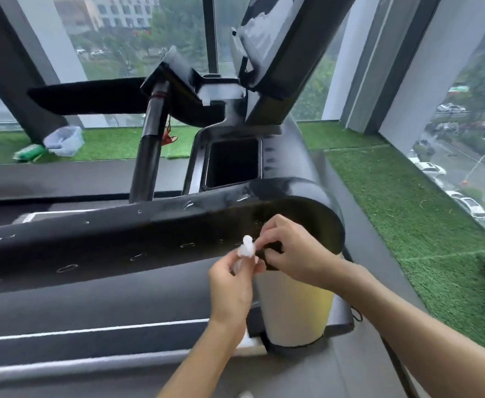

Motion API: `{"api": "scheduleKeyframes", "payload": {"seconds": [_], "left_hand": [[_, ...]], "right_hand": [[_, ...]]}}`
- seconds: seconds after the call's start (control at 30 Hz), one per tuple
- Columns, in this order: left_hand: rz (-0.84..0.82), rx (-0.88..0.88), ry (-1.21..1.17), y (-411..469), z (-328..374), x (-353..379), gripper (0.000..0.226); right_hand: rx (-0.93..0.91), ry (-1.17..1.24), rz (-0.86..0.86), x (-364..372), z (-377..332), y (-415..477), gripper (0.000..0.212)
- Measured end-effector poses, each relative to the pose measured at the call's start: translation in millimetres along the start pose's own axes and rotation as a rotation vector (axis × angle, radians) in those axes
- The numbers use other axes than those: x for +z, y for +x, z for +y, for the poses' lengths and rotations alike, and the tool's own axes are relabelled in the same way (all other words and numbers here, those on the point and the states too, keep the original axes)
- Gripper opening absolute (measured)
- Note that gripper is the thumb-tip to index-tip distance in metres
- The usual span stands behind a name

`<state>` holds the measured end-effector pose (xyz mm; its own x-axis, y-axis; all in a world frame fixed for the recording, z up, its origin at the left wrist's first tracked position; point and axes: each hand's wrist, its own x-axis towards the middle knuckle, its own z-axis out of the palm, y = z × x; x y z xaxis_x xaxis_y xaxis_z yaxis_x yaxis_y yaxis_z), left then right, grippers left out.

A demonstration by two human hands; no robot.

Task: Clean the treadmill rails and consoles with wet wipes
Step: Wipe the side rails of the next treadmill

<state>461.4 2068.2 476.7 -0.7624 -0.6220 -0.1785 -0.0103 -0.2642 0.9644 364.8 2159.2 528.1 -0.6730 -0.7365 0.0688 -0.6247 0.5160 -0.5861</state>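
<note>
**Treadmill station: items in view, counted**

- Hands, two. The left hand [229, 285] comes in from 6 o'clock with its fingers curled and pinches the lower part of the wipe. The right hand [291, 254] comes in from 4 o'clock and pinches the wipe's upper edge between thumb and forefinger, its other fingers bent.
- Wet wipe [247, 248], one. It is white and crumpled small, held between both hands just below frame centre, in front of the rail's rounded end. Whether it touches the rail cannot be told.
- Rail [92, 242], one. It is black and broad, running from 9 o'clock to its rounded end at 3 o'clock. Several small shiny marks lie along its face; their number is unclear.
- Support post [295, 308], one. It is pale and stands under the rail's end at 5 o'clock.
- Console [278, 44], one. It is dark and tilted, at 12 o'clock.
- Storage recess [232, 162], one. It is square and dark inside, between the console and the rail.
- Red cord [168, 136], one, hanging beside a dark upright tube at 11 o'clock.
- Clear plastic box [64, 140], one, on the artificial grass [407, 225] at 10 o'clock.
- Green pack [30, 153], one, just beside that box. Its label is too blurred to read.
- Windows with parked cars beyond, from 12 to 3 o'clock.
</note>
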Motion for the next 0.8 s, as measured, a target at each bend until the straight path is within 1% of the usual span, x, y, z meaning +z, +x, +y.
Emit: {"api": "scheduleKeyframes", "payload": {"seconds": [0.07, 0.1, 0.13, 0.23, 0.33, 0.43, 0.5, 0.63, 0.7, 0.73, 0.8], "left_hand": [[0.111, 0.056, 0.014, 11.2, -4.9, 3.2, 0.011], [0.168, 0.094, 0.023, 15.5, -6.2, 6.5, 0.01], [0.211, 0.142, 0.033, 21.0, -8.6, 10.1, 0.011], [0.28, 0.276, 0.076, 29.7, -19.4, 19.2, 0.011], [0.347, 0.439, 0.2, 28.3, -26.5, 23.8, 0.017], [0.448, 0.58, 0.305, 30.0, -30.7, 28.8, 0.023], [0.535, 0.608, 0.314, 34.0, -33.4, 34.3, 0.025], [0.679, 0.611, 0.349, 39.1, -37.7, 51.7, 0.015], [0.737, 0.625, 0.376, 38.0, -38.0, 67.3, 0.023], [0.78, 0.615, 0.386, 38.6, -39.3, 76.5, 0.026], [0.881, 0.568, 0.402, 39.0, -46.2, 96.6, 0.02]], "right_hand": [[-0.12, -0.065, 0.154, -14.1, 7.6, 19.1, 0.025], [-0.196, -0.11, 0.201, -20.1, 10.3, 28.2, 0.027], [-0.278, -0.163, 0.209, -25.0, 12.5, 37.6, 0.029], [-0.466, -0.269, 0.136, -33.8, 17.2, 61.7, 0.032], [-0.575, -0.349, 0.068, -40.6, 18.4, 80.5, 0.037], [-0.691, -0.404, -0.025, -45.9, 22.7, 95.5, 0.036], [-0.763, -0.399, -0.056, -48.6, 29.3, 102.9, 0.035], [-0.843, -0.293, -0.061, -48.3, 45.6, 111.2, 0.034], [-0.879, -0.224, -0.06, -47.3, 51.4, 115.1, 0.034], [-0.902, -0.202, -0.057, -46.2, 54.2, 117.6, 0.033], [-0.93, -0.167, -0.036, -44.5, 59.3, 121.2, 0.031]]}}
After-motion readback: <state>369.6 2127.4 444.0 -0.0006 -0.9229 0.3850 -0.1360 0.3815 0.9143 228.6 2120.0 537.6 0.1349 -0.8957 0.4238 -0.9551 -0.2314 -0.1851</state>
